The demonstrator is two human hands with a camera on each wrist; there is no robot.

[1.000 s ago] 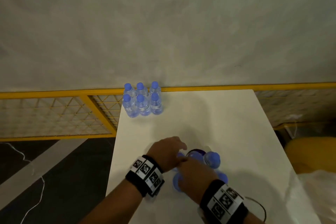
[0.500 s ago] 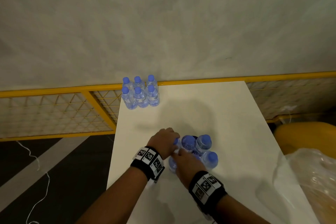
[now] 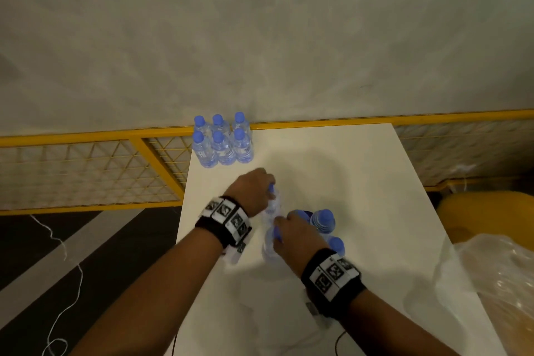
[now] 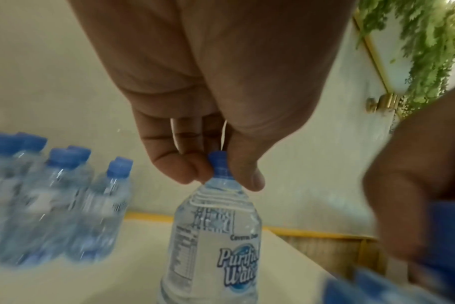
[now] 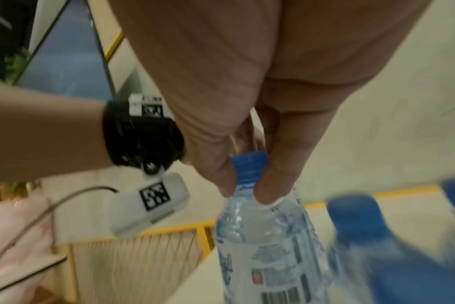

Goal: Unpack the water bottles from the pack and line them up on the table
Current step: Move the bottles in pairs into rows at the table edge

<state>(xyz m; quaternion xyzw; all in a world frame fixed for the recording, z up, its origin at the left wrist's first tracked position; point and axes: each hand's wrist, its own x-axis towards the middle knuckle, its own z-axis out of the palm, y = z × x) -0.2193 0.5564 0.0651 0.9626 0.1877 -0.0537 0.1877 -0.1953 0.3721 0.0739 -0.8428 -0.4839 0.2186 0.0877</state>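
Head view shows your left hand pinching one bottle's cap and your right hand pinching another's, both grips clamped, mid-tabletop beside the remaining pack.

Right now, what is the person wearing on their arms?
Bare arms, no sleeves. Each wrist has a black band with white squares printed with black code patterns. A small white box with the same kind of mark hangs under the left band, with a thin dark cable.
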